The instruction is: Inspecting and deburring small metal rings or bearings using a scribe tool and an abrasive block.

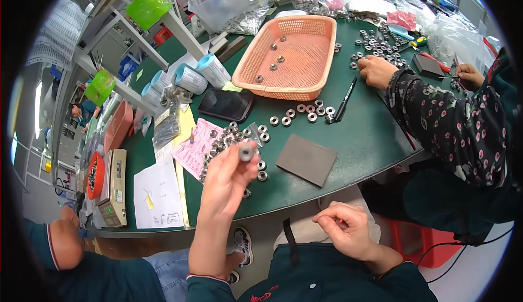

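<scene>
Near the worktop's (pixel 370 144) front edge our left hand (pixel 226 179) pinches a metal ring (pixel 246 153), likely to view its bore, while our right hand (pixel 348 231) curls around something red (pixel 341 222).

Dark green shirt (pixel 348 277), red lettering (pixel 264 294), striped sleeve trim (pixel 210 278)

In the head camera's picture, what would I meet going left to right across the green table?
Weighing scale, white paper sheet, left hand holding a metal ring, grey block, black pen, co-worker's hand, smaller dark block.
</scene>
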Action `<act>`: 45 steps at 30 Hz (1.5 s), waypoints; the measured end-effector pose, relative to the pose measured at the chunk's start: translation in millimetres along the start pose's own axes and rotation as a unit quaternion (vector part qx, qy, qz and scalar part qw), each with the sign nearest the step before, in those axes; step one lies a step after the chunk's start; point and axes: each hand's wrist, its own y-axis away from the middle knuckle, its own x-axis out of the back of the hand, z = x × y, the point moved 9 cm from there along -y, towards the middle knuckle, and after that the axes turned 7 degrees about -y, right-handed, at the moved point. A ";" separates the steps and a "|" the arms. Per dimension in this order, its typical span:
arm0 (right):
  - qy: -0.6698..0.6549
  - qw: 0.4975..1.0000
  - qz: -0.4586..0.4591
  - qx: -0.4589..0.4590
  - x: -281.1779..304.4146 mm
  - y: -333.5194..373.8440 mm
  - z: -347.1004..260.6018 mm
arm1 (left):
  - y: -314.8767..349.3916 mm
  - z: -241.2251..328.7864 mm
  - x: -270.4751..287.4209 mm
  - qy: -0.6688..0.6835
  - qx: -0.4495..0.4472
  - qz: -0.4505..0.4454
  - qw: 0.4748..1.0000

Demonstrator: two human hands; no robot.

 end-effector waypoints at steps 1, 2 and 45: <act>-0.003 1.000 0.000 0.002 1.0 1.9 -1.2 | -10.6 2.1 -2.4 -0.003 0.006 0.016 1.000; 0.002 1.000 0.002 0.003 2.8 4.1 -2.0 | -21.8 3.4 -6.2 -0.016 0.013 0.000 1.000; 0.403 0.909 -0.010 0.108 31.8 -108.3 43.0 | -19.6 19.7 32.7 -0.696 -0.228 0.078 0.677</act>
